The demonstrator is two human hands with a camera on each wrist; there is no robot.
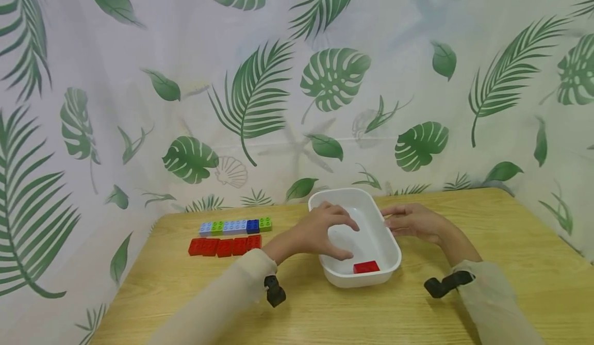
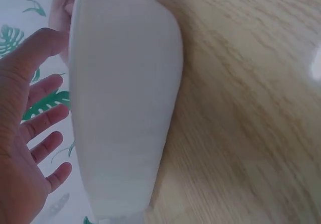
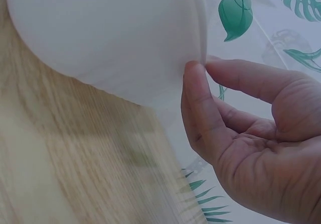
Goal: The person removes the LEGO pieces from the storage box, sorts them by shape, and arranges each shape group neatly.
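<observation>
A white plastic bin stands on the table, and one red toy brick lies inside at its near end. My left hand hovers over the bin's left side, thumb and fingers spread, with nothing between them. In the left wrist view those fingers show beside the bin's outer wall. At the right side, my right hand pinches the bin's rim between thumb and fingers. The right wrist view shows this pinch of the right hand at the edge of the white wall.
Left of the bin, a row of light blue, green and dark blue bricks lies behind a row of several red bricks. The wooden table meets a leaf-patterned curtain at the back.
</observation>
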